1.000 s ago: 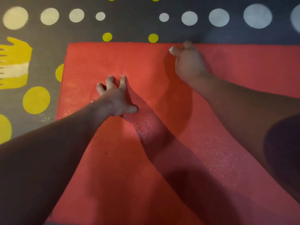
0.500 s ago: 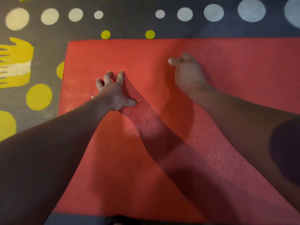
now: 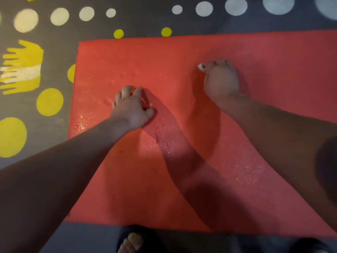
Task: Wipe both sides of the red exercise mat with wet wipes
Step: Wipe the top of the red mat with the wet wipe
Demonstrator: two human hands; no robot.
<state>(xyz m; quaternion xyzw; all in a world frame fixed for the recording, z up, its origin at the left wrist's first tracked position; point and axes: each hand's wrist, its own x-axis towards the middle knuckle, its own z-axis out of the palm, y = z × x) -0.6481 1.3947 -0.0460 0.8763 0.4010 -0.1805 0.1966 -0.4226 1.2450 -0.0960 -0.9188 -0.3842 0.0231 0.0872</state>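
The red exercise mat (image 3: 164, 179) lies flat on a dark floor and fills most of the view, with wet glistening patches near its left edge and middle. My left hand (image 3: 132, 108) presses on the mat left of centre, fingers bent with their tips on the surface, holding nothing. My right hand (image 3: 220, 79) is farther right and up, fingers curled round a white wet wipe (image 3: 201, 67), of which only a small corner shows past the thumb side. The hand pushes the wipe against the mat.
The dark grey floor (image 3: 145, 19) carries white and yellow dots and a yellow and white hand-shaped mark (image 3: 21, 68) at the left. My foot in a dark sandal (image 3: 132, 240) stands at the mat's near edge.
My right hand has drawn the wipe back toward me from the mat's far edge. My left hand stays pressed in place, its fingers now more bent. The view has tilted down, showing the near edge and my foot.
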